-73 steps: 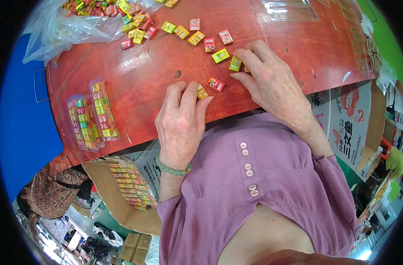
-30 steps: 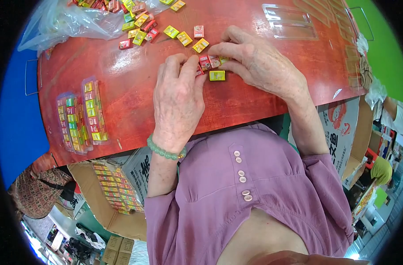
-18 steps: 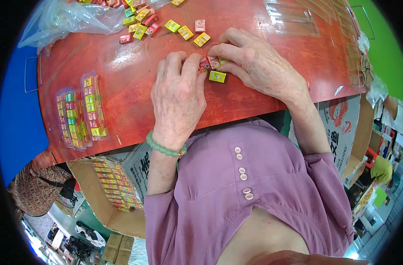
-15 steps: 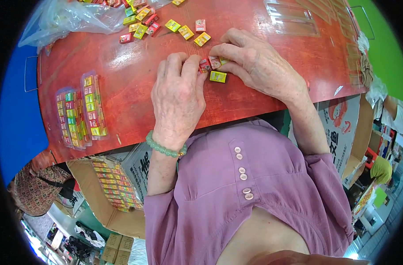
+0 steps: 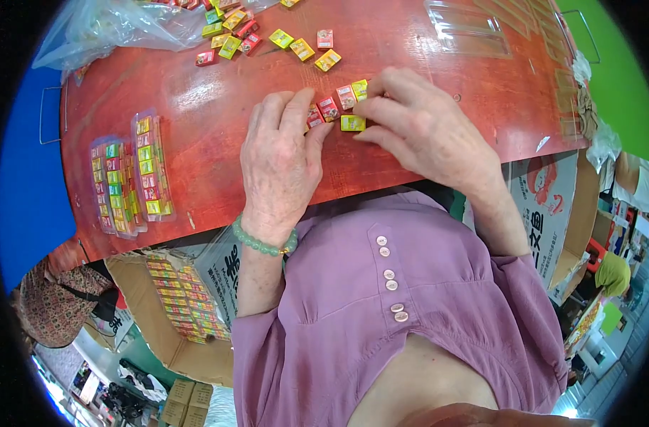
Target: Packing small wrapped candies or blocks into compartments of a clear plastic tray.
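Small candy-sized boxes stand in a slanting row in front of me, among them a red box point(image 5: 329, 109), a pink box point(image 5: 346, 97) and a yellow box point(image 5: 360, 90). My left hand point(image 5: 280, 160) pinches the red box point(image 5: 314, 116) at the row's left end between thumb and fingers. Just below the row lies a yellow-green box point(image 5: 351, 123). My right hand point(image 5: 431, 128) has its thumb and forefinger closed about the right end of that yellow-green box, partly hiding it.
Loose boxes point(image 5: 230, 47) and a clear plastic bag point(image 5: 125, 32) lie on the far left of the red table point(image 5: 218, 156). Filled blister trays point(image 5: 151, 171) stand at left, clear plastic trays point(image 5: 470, 28) at far right. A carton point(image 5: 164, 334) of packed boxes sits below the table edge.
My right hand has shifted slightly down and right, uncovering the row's yellow end and bringing its fingertips to the yellow-green box. My left hand has moved slightly, showing another red box.
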{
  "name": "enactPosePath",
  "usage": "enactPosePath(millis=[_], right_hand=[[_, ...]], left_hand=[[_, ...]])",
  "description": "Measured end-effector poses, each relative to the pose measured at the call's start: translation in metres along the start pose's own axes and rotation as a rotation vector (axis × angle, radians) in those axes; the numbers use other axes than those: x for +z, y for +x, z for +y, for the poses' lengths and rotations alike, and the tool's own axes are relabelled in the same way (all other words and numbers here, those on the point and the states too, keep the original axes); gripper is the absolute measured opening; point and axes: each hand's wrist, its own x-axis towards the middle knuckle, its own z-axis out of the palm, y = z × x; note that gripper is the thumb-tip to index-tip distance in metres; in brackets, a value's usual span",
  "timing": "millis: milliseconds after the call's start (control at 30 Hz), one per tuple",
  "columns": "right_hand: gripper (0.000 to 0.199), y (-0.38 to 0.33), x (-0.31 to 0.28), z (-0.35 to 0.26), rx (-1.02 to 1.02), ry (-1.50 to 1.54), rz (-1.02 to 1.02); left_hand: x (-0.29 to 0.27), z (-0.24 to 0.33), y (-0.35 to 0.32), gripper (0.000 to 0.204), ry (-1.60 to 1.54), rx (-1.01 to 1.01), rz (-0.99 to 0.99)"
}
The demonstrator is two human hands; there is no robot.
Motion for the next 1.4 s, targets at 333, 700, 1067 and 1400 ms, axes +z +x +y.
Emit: enactPosePath(millis=[333, 700, 1067, 1400], right_hand=[[0.021, -0.004, 0.026, -0.028, 0.018, 0.04, 0.02], [0.027, 0.017, 0.049, -0.037, -0.016, 0.007, 0.183], [0.059, 0.011, 0.004, 0.006, 0.285, -0.019, 0.024], [0.038, 0.02, 0.007, 0.016, 0.128, 0.059, -0.052]], left_hand=[[-0.017, -0.005, -0.022, 0.039, 0.013, 0.002, 0.006], [-0.029, -0.004, -0.038, 0.043, 0.074, -0.093, -0.007], [-0.018, 0.009, -0.02, 0.048, 0.137, -0.085, -0.033], [-0.015, 0.004, -0.001, 0.036, 0.079, -0.051, -0.082]])
